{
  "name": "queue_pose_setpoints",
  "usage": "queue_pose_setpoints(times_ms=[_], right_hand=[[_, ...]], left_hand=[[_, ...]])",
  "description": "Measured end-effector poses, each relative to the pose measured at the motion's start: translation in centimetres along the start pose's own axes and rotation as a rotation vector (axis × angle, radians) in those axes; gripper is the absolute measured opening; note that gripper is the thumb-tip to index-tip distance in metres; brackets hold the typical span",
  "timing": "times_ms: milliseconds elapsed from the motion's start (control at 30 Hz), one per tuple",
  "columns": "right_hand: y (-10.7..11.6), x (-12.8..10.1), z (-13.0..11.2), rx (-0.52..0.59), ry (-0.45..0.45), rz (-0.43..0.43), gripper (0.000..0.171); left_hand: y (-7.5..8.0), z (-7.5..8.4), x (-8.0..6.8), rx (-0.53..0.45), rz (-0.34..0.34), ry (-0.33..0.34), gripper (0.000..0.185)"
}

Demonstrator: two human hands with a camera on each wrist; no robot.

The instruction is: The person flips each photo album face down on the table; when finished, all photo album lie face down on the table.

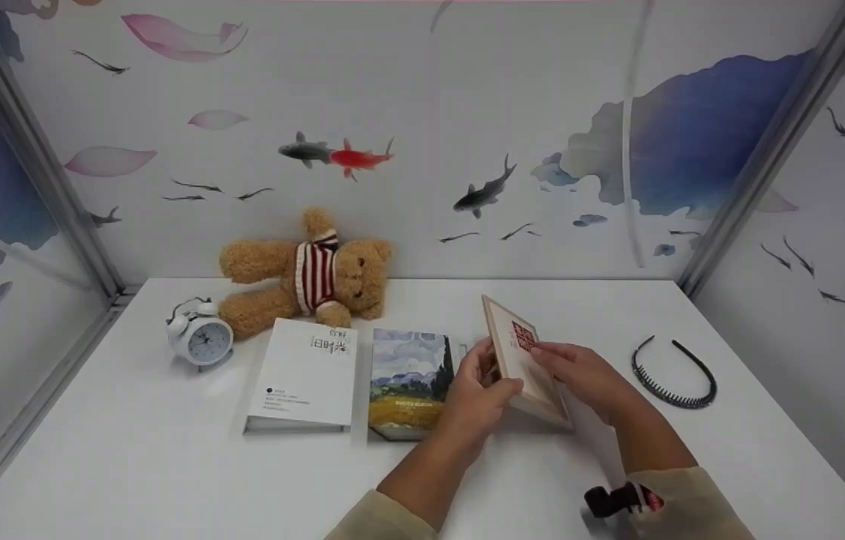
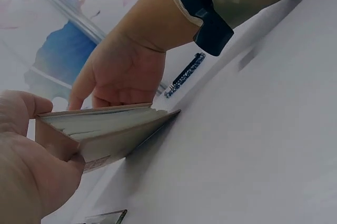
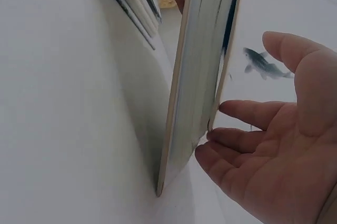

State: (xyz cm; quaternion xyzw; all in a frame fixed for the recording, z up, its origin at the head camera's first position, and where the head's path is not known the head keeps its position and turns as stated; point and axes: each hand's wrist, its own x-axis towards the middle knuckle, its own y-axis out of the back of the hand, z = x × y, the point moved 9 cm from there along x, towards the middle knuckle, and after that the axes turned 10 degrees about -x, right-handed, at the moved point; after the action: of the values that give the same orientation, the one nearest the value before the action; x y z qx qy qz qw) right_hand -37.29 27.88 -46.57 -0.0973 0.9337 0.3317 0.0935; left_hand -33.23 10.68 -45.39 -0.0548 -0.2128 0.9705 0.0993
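— Kraft-covered album (image 1: 523,367), where is it?
— Tilted up on one edge on the white table (image 1: 130,450), just right of the landscape-cover photo album (image 1: 411,379). Its lower edge rests on the tabletop; a red square mark shows on its cover.
— Who has it?
— The left hand (image 1: 478,390) grips it from the left, thumb curled over the front cover. The right hand (image 1: 579,375) lies against the cover with fingers nearly straight and spread, touching rather than clasping.
— Anything else around?
— A white album (image 1: 306,375) lies left of the landscape one. Behind them, a teddy bear (image 1: 306,270) in a striped jumper lies on its side, beside a white alarm clock (image 1: 199,335). A black toothed headband (image 1: 673,373) sits well to the right.
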Motion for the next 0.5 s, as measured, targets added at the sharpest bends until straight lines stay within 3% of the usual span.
queue_pose_setpoints(times_ms=[100, 200, 367, 500], right_hand=[[0.2, -0.7, -1.3, 0.001, 0.026, 0.005, 0.070], [0.4, -1.4, -3.0, 0.060, 0.110, 0.007, 0.065], [0.7, -2.5, -5.4, 0.145, 0.241, 0.012, 0.061], [0.6, -3.1, -6.2, 0.155, 0.280, 0.013, 0.057]], left_hand=[[-0.6, 0.3, -0.4, -0.030, -0.031, -0.001, 0.071], [-1.2, 0.4, -0.8, -0.026, -0.060, 0.002, 0.071], [-1.8, 0.7, -1.1, -0.009, -0.096, -0.010, 0.085], [-2.0, 0.7, -1.2, 0.000, -0.116, -0.014, 0.092]])
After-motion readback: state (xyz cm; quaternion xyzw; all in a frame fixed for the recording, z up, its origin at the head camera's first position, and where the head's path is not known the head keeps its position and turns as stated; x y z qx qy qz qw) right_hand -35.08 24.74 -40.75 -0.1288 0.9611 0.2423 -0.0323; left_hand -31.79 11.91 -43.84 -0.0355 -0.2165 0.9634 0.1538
